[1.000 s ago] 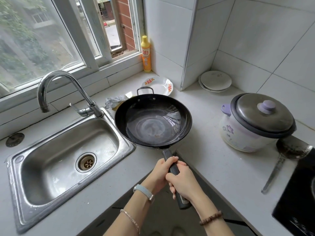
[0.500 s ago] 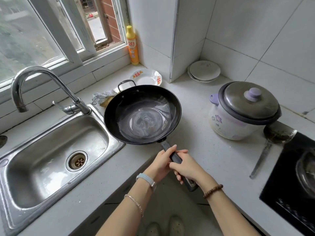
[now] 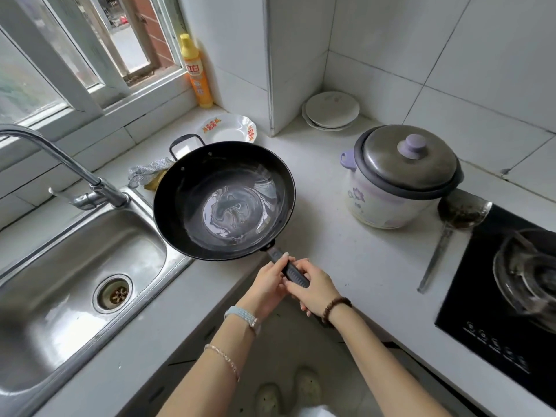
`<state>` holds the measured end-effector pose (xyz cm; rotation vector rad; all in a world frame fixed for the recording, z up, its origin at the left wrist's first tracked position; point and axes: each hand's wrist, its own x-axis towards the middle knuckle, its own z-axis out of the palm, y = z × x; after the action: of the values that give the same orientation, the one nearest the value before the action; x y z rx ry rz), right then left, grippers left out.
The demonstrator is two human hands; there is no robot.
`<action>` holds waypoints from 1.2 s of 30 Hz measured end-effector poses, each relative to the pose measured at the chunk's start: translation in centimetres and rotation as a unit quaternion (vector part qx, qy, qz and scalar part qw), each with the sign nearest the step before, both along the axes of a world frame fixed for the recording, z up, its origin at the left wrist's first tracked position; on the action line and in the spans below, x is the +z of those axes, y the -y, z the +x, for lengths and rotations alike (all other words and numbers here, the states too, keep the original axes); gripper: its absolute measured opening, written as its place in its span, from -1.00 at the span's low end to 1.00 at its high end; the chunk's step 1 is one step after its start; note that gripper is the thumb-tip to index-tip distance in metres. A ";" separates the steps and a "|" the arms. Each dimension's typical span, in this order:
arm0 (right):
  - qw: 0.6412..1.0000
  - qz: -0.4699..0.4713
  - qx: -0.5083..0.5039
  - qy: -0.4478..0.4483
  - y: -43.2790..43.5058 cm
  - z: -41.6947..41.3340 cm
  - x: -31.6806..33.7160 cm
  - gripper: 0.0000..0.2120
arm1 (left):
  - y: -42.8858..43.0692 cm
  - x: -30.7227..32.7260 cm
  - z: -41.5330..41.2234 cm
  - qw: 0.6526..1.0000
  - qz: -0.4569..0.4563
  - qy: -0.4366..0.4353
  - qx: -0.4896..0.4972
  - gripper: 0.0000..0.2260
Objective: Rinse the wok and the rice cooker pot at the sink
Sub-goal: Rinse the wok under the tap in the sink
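A black wok [image 3: 224, 200] with rippling water in its bottom sits level at the right edge of the steel sink [image 3: 60, 284], its rim overlapping the sink's corner. Both hands grip its long dark handle [image 3: 293, 270]: my left hand [image 3: 267, 284] from the left, my right hand [image 3: 316, 291] from the right, slightly nearer me. The white rice cooker [image 3: 388, 191] with its metal lid and purple knob stands closed on the counter to the right of the wok; its pot is hidden inside.
A curved tap [image 3: 75, 173] rises behind the sink. A cloth [image 3: 147, 173], a patterned dish [image 3: 228, 127], a yellow detergent bottle [image 3: 195, 73] and stacked plates [image 3: 331, 111] lie behind. A ladle [image 3: 451, 230] and black hob [image 3: 511, 281] are on the right.
The water in the wok has swirled about. My view has shifted, so the sink and tap sit further left in frame. Both hands keep their hold on the handle.
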<state>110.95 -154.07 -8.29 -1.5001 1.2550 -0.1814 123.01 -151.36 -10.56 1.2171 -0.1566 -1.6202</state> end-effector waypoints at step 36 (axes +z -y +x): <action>0.988 -0.132 0.043 -0.063 3.0 5.2 -1.5 -0.79 | 2.7 1.8 3.4 0.989 0.058 0.011 0.132 -0.86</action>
<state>116.20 -157.12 -9.82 -1.8140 1.3014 -0.2054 126.40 -154.11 -8.81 1.2858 0.0846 -1.4013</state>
